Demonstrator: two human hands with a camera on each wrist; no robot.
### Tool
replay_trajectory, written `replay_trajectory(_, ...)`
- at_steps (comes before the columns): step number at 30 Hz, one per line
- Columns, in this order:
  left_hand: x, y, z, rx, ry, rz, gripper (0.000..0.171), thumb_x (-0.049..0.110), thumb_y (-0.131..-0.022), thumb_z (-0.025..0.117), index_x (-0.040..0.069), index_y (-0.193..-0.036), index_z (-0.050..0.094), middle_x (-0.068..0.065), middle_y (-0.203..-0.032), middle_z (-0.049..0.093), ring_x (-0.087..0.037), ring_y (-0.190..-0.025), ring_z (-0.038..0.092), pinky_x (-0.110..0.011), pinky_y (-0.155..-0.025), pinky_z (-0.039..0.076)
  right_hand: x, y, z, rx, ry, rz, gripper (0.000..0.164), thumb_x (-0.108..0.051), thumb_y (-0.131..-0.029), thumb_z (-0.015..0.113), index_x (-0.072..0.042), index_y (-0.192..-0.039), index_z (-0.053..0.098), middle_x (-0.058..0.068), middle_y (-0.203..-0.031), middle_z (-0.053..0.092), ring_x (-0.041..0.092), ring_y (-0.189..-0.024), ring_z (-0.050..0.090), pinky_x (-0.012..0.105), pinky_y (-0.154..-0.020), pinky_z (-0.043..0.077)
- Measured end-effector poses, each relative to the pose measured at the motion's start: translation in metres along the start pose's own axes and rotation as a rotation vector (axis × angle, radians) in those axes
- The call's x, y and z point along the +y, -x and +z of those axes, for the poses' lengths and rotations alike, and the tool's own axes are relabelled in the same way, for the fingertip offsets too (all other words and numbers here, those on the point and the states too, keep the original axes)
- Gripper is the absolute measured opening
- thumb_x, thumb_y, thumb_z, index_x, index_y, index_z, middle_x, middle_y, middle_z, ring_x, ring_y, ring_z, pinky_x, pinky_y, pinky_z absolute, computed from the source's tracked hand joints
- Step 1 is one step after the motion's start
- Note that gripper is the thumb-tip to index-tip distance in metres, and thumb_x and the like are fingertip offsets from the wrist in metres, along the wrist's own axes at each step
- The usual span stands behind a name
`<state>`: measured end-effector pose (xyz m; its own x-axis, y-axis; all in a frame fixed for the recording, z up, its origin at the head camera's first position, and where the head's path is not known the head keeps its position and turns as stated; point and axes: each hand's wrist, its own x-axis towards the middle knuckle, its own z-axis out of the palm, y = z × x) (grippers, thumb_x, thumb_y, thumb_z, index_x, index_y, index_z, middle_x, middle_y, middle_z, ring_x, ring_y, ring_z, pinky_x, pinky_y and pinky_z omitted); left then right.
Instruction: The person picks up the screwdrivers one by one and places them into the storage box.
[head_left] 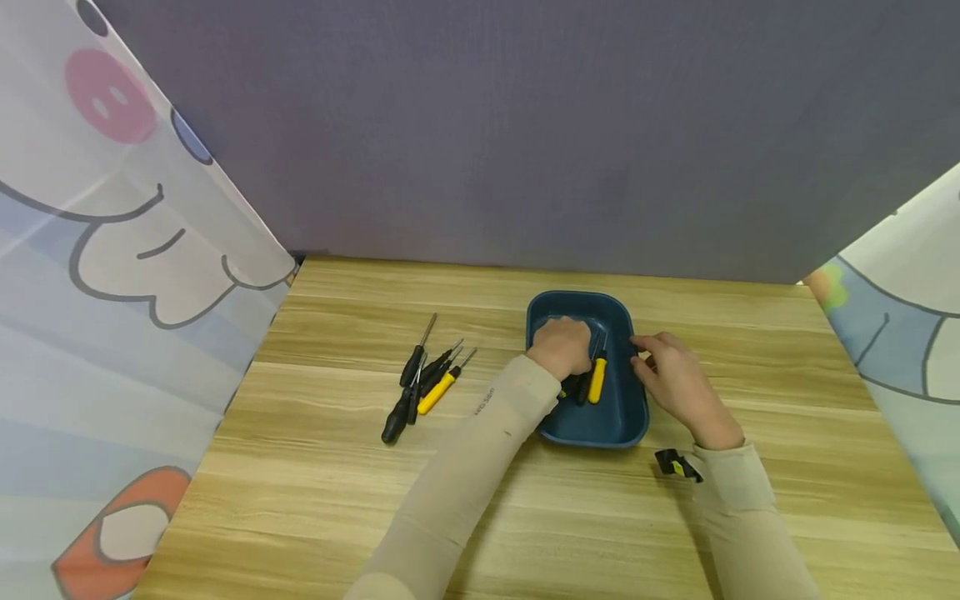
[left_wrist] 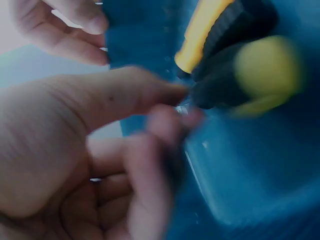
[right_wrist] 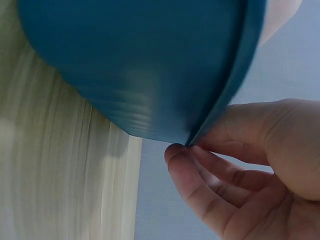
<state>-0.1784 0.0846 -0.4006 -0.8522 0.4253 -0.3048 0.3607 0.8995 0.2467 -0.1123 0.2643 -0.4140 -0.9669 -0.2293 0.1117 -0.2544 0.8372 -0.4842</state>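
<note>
A dark blue plastic bin (head_left: 626, 417) sits on the table. My left hand (head_left: 564, 346) reaches down into it. In the left wrist view its thumb and fingers pinch at a screwdriver (left_wrist: 220, 80) with a black handle and a blurred yellow end; part of it is hidden by the fingers. Beside it in the bin lie a yellow-handled screwdriver (head_left: 597, 382) and a black-handled one (head_left: 582, 388). At the bin's right side, my right hand (head_left: 678, 383) pinches the rim (right_wrist: 220, 112) between thumb and fingertips.
Left of the bin, several screwdrivers lie in a loose group: a yellow-handled one (head_left: 437, 393), a thick black one (head_left: 396, 421) and other black-handled ones. A grey panel (head_left: 525, 150) rises behind the wooden table (head_left: 315, 483). Printed curtains (head_left: 150, 250) hang on both sides.
</note>
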Motion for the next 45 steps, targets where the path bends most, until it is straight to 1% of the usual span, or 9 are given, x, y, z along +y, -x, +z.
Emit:
replay_trajectory(3,0.001,0.0,0.002,0.006,0.01,-0.016,0.011,0.026,-0.091,0.074,0.015,-0.095,0.072,0.001,-0.086,0.064,-0.016,-0.071,0.056,-0.028,-0.056,0.048,-0.001,0.0,0.001,-0.002,0.001,-0.005,0.034,-0.001,-0.097,0.059,0.014,-0.127,0.058,0.029,-0.111,0.058,0.033,-0.082,0.063,0.045,-0.065,0.054)
replay_trajectory(11,0.005,0.002,-0.002,0.016,0.004,-0.019,0.02,0.031,-0.091,0.075,0.017,-0.105,0.074,0.001,-0.096,0.068,-0.016,-0.077,0.06,-0.03,-0.063,0.052,-0.002,0.0,0.001,0.005,0.002,-0.005,0.033,0.0,-0.097,0.059,0.014,-0.127,0.058,0.028,-0.109,0.058,0.033,-0.08,0.063,0.045,-0.065,0.054)
replay_trajectory(16,0.004,0.011,-0.008,0.035,-0.004,-0.011,0.016,0.03,-0.091,0.075,0.016,-0.099,0.074,0.002,-0.085,0.064,-0.014,-0.071,0.057,-0.029,-0.059,0.05,-0.002,0.0,0.0,0.008,0.0,-0.006,0.033,0.0,-0.097,0.059,0.014,-0.126,0.058,0.028,-0.109,0.058,0.032,-0.08,0.062,0.045,-0.064,0.054)
replay_trajectory(18,0.002,0.018,-0.01,0.053,-0.017,0.001,0.013,0.028,-0.091,0.075,0.016,-0.088,0.072,0.002,-0.074,0.058,-0.014,-0.065,0.054,-0.028,-0.053,0.047,-0.002,0.0,0.0,0.011,0.002,-0.009,0.032,0.001,-0.097,0.059,0.015,-0.126,0.058,0.028,-0.108,0.059,0.032,-0.079,0.062,0.045,-0.064,0.054)
replay_trajectory(20,-0.001,0.026,-0.014,0.074,-0.03,0.016,0.021,0.026,-0.092,0.073,0.015,-0.075,0.067,0.003,-0.064,0.049,-0.013,-0.058,0.051,-0.027,-0.048,0.044,-0.002,0.0,0.001,0.012,0.001,-0.015,0.032,0.001,-0.096,0.059,0.015,-0.125,0.058,0.028,-0.108,0.059,0.032,-0.079,0.062,0.045,-0.064,0.053)
replay_trajectory(23,-0.008,0.039,-0.018,0.108,-0.052,0.042,0.032,0.024,-0.094,0.07,0.016,-0.065,0.059,0.004,-0.057,0.04,-0.012,-0.052,0.048,-0.024,-0.044,0.041,-0.003,0.0,0.001,0.007,-0.001,-0.016,0.033,0.001,-0.096,0.059,0.015,-0.126,0.058,0.029,-0.108,0.059,0.032,-0.079,0.062,0.044,-0.064,0.054)
replay_trajectory(32,-0.032,0.076,-0.022,0.176,-0.022,0.092,0.031,0.022,-0.097,0.066,0.014,-0.068,0.061,0.004,-0.056,0.047,-0.011,-0.048,0.048,-0.022,-0.042,0.039,-0.002,0.0,0.0,0.002,-0.007,-0.015,0.034,0.001,-0.096,0.06,0.015,-0.128,0.057,0.029,-0.11,0.058,0.033,-0.081,0.063,0.045,-0.064,0.054)
replay_trajectory(40,-0.055,0.103,-0.014,0.199,-0.035,0.01,0.027,0.024,-0.096,0.069,0.013,-0.073,0.061,0.002,-0.062,0.049,-0.014,-0.052,0.049,-0.029,-0.045,0.042,-0.002,0.0,0.0,-0.001,-0.003,-0.017,0.035,0.001,-0.096,0.06,0.015,-0.128,0.057,0.03,-0.109,0.057,0.034,-0.081,0.063,0.045,-0.064,0.055)
replay_trajectory(45,-0.071,0.116,-0.008,0.26,-0.028,-0.032,0.028,0.018,-0.093,0.07,0.013,-0.068,0.059,0.0,-0.062,0.049,-0.016,-0.052,0.049,-0.031,-0.042,0.042,-0.002,0.0,0.0,0.004,-0.003,-0.012,0.034,0.001,-0.096,0.06,0.015,-0.127,0.057,0.03,-0.109,0.058,0.034,-0.081,0.064,0.046,-0.065,0.055)
